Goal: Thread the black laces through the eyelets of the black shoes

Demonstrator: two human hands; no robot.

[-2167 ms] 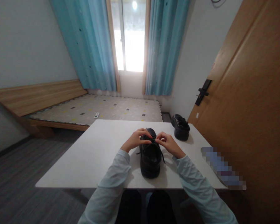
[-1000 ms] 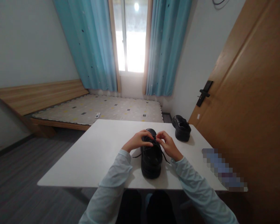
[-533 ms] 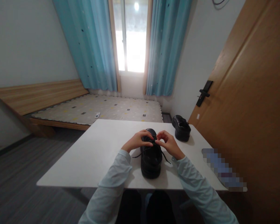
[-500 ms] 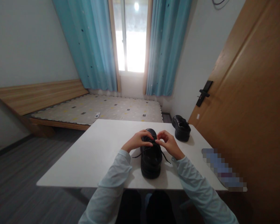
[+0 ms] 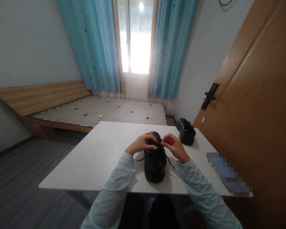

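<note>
A black shoe (image 5: pixel 154 170) stands upright on a white table (image 5: pixel 85 159), toe pointing to twelve o'clock and heel near the front edge. Its laces (image 5: pixel 158 140) cross the top, loose ends trailing out at nine and four o'clock.

The left hand (image 5: pixel 139 143) comes in at ten o'clock, thumb and forefinger tips apart over the laces; I cannot tell if a lace is caught in it. The right hand (image 5: pixel 175 146), at two o'clock, has thumb and fingertips drawn close together at the laces, too small to tell if they pinch one.

From the shoe, the broadest stretch of tabletop runs toward nine o'clock, out to the left edge. Room is tighter on the other side: a second shoe (image 5: pixel 187 136) stands at two o'clock by the far right corner, and a pixelated bluish item (image 5: pixel 228 175) lies at the right edge, around four. Beyond the far edge, a bed (image 5: pixel 114 109) lies toward eleven o'clock; a door (image 5: pixel 255 111) rises toward two.
</note>
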